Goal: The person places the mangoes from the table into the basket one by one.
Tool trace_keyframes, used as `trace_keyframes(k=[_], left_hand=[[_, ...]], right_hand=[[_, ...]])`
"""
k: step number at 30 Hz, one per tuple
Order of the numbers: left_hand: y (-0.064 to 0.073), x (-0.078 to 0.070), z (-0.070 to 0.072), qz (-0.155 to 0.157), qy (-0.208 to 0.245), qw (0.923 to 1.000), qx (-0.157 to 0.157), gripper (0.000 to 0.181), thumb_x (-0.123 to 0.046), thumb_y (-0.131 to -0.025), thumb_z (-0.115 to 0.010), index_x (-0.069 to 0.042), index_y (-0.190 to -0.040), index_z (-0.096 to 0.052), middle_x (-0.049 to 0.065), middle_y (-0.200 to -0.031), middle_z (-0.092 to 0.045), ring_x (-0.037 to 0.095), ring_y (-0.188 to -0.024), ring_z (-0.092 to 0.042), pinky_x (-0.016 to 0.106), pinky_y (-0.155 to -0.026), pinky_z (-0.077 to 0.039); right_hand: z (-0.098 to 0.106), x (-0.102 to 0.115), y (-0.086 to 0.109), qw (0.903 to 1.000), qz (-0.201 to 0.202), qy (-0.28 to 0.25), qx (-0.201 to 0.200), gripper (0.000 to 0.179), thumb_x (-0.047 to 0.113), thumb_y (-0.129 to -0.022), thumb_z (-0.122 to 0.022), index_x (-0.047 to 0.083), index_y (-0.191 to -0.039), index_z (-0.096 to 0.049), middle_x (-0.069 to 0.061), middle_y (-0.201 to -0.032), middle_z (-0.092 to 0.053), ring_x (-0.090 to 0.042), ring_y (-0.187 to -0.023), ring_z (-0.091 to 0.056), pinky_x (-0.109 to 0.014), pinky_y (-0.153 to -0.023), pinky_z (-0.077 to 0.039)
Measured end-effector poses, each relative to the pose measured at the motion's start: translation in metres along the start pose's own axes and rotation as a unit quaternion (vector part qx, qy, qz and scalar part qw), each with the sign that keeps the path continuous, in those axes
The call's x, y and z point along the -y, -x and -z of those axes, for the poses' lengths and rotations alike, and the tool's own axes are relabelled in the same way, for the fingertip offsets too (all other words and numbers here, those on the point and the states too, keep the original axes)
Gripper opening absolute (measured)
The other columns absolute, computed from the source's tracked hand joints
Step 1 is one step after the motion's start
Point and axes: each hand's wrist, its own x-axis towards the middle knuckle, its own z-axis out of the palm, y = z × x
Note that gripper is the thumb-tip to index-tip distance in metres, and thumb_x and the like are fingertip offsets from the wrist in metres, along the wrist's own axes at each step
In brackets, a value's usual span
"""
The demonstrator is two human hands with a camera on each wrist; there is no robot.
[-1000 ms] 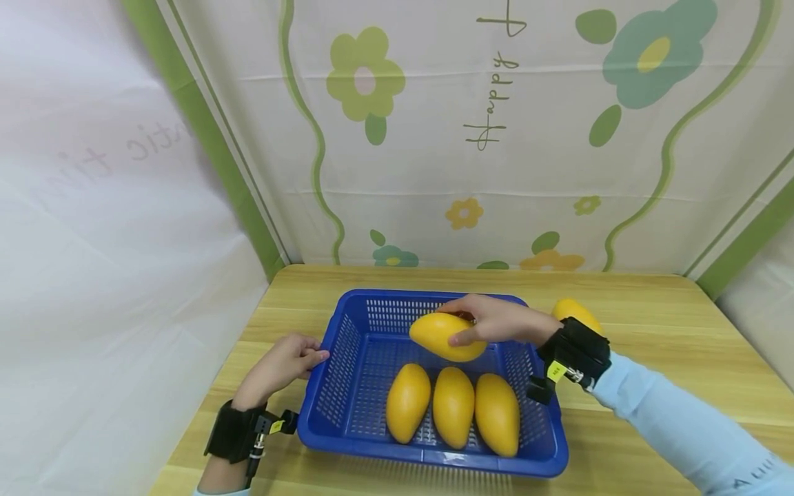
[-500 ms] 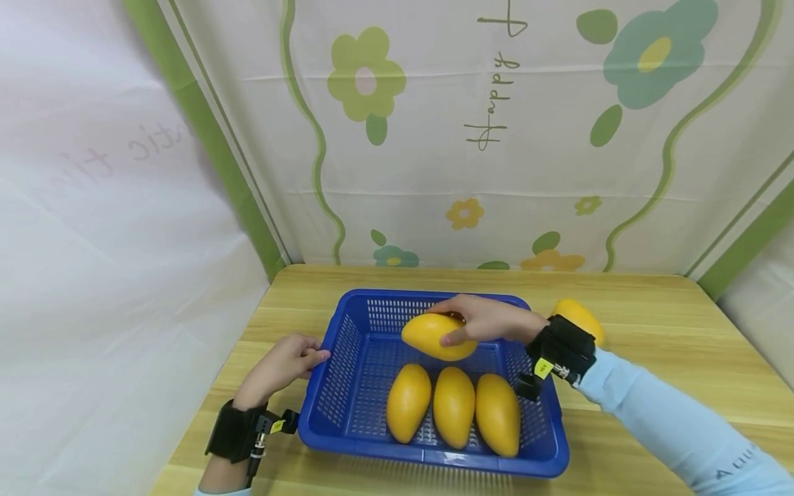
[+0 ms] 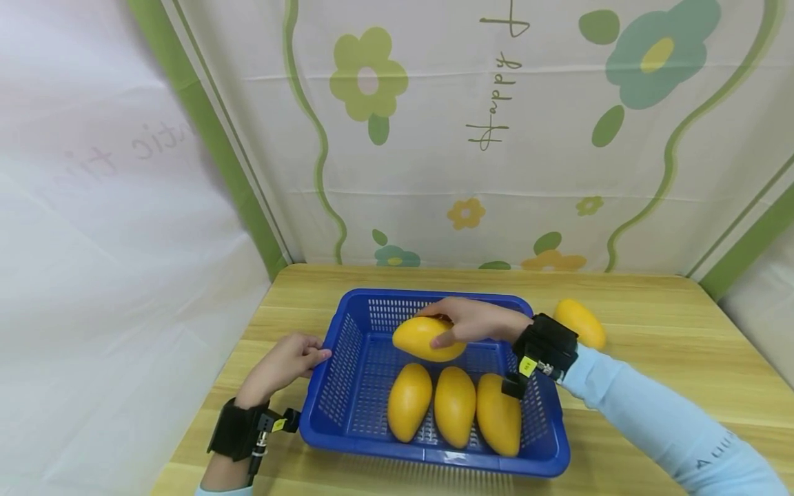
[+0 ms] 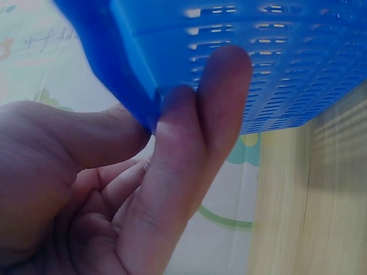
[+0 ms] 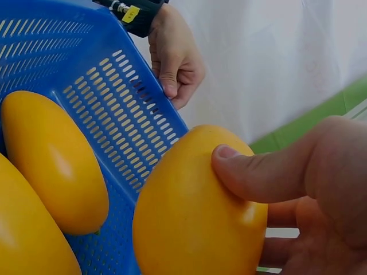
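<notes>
A yellow mango (image 3: 426,340) is gripped by my right hand (image 3: 466,322), thumb on the near side, over the back half of a blue plastic basket (image 3: 434,460). Three more mangoes lie side by side along the basket's front: a left one (image 3: 409,403), a middle one (image 3: 455,408) and a right one (image 3: 498,417). At the basket's left rim, my left hand (image 3: 287,364) pinches the edge; the left wrist view shows its thumb inside the grip and fingers (image 4: 221,97) against the slotted outer wall. The far side of the held mango (image 5: 198,200) is hidden.
Another mango (image 3: 579,322) lies on the wooden table (image 3: 651,324) right of the basket, behind the right forearm. A white flowered cloth (image 3: 422,165) hangs behind the table, and more cloth hangs at the left. Black camera straps wrap both wrists.
My right hand has moved left over the basket with the mango. The mango on the table shows more fully now. The left hand and basket stay put.
</notes>
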Motion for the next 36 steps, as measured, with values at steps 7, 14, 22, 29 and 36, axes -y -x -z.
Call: trace_keyframes(k=[7,14,22,29,36], left_hand=[[-0.002,-0.002,0.0,0.002,-0.003,1.0,-0.002,0.024,-0.015,-0.103,-0.054,0.002,-0.1,-0.069,0.007,-0.085,-0.074,0.019,-0.08,-0.073,0.034,-0.074,-0.063],[-0.003,-0.001,-0.002,0.002,0.0,1.0,0.002,0.023,-0.014,-0.103,-0.054,0.002,-0.099,-0.069,0.007,-0.085,-0.073,0.019,-0.079,-0.073,0.034,-0.073,-0.063],[-0.003,-0.002,-0.002,0.002,-0.001,1.0,0.003,0.024,-0.014,-0.104,-0.054,0.003,-0.101,-0.069,0.007,-0.085,-0.074,0.019,-0.08,-0.073,0.034,-0.074,-0.063],[-0.001,-0.002,0.0,0.002,-0.001,1.0,0.002,0.024,-0.015,-0.104,-0.053,0.003,-0.102,-0.069,0.007,-0.086,-0.073,0.019,-0.079,-0.073,0.034,-0.073,-0.063],[-0.001,-0.001,0.0,0.001,-0.004,1.0,-0.001,0.025,-0.016,-0.104,-0.054,0.003,-0.1,-0.069,0.007,-0.085,-0.073,0.018,-0.078,-0.073,0.034,-0.073,-0.063]], right_hand=[[-0.003,0.003,-0.005,0.9999,0.004,0.001,0.012,0.053,0.016,-0.095,-0.069,0.012,-0.144,-0.052,-0.003,-0.129,-0.062,-0.017,-0.105,-0.059,-0.039,-0.097,-0.05],[-0.009,0.003,-0.013,0.9997,0.011,0.008,0.019,0.052,0.015,-0.095,-0.068,0.012,-0.144,-0.052,-0.004,-0.132,-0.061,-0.018,-0.111,-0.058,-0.04,-0.101,-0.05],[-0.014,0.005,-0.026,0.9993,0.019,0.018,0.027,0.05,0.012,-0.095,-0.067,0.013,-0.143,-0.053,-0.003,-0.129,-0.062,-0.017,-0.108,-0.058,-0.039,-0.101,-0.048],[-0.016,0.011,-0.038,0.9984,0.025,0.037,0.035,0.048,0.012,-0.094,-0.069,0.014,-0.14,-0.056,0.0,-0.124,-0.064,-0.016,-0.103,-0.057,-0.037,-0.099,-0.048],[-0.021,0.017,-0.048,0.9971,0.032,0.061,0.034,0.045,0.011,-0.093,-0.07,0.014,-0.136,-0.06,0.0,-0.12,-0.065,-0.016,-0.101,-0.057,-0.037,-0.097,-0.048]])
